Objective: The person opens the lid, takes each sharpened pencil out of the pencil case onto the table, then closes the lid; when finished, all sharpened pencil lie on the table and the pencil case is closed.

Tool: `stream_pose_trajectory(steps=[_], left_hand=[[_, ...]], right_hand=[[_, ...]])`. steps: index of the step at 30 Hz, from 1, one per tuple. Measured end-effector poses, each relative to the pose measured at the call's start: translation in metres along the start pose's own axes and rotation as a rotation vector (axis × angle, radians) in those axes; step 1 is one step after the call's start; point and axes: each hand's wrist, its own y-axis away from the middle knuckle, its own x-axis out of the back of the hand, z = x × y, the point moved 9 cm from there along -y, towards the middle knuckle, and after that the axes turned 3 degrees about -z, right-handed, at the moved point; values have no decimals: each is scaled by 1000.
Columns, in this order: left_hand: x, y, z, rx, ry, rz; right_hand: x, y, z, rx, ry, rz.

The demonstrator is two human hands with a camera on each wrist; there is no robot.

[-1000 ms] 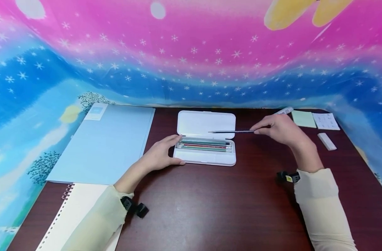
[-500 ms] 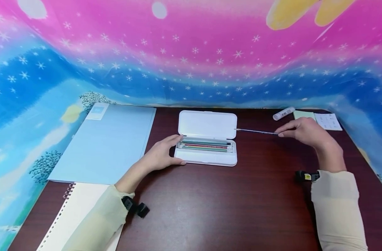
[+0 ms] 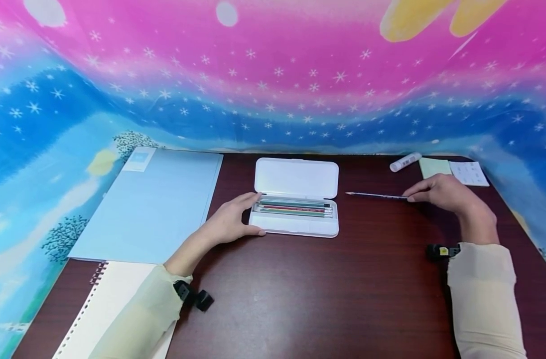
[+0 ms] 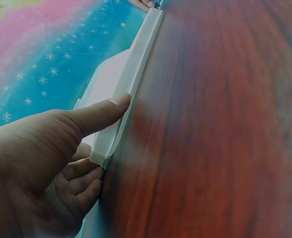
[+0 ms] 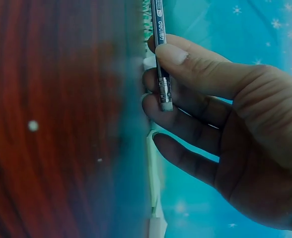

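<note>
An open white pencil case (image 3: 295, 227) lies mid-table with several pencils (image 3: 294, 208) in its tray and its lid (image 3: 296, 178) folded back. My left hand (image 3: 235, 219) grips the case's left end, thumb along its front edge (image 4: 117, 130). My right hand (image 3: 443, 193) pinches the eraser end of a dark pencil (image 3: 375, 195) between thumb and fingers, low over the table to the right of the case, its tip pointing left. The right wrist view shows the pencil (image 5: 160, 44) under my thumb (image 5: 185, 59).
A light blue folder (image 3: 152, 199) lies at the left, with a spiral notebook (image 3: 107, 304) in front of it. A glue stick (image 3: 405, 162), a green sticky pad (image 3: 434, 166) and a white card (image 3: 469, 174) sit at the back right corner. A patterned cloth backs the table.
My right hand carried the dark pencil from above the case lid rightward and down, close to the table beside the case. The left hand stayed on the case.
</note>
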Motion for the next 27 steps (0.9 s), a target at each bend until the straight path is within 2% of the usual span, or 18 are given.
stream_pose_trajectory(steps=[7,18,27], left_hand=[[1,1,1,-7,-1,4],[1,0,1,-8,0,7],[1,0,1,-5,2,6]], right_hand=[[-6,-5,4,-25,13,-19],[-7,-10,-4,8,43,4],[-12,-15,-7,4,51,-13]])
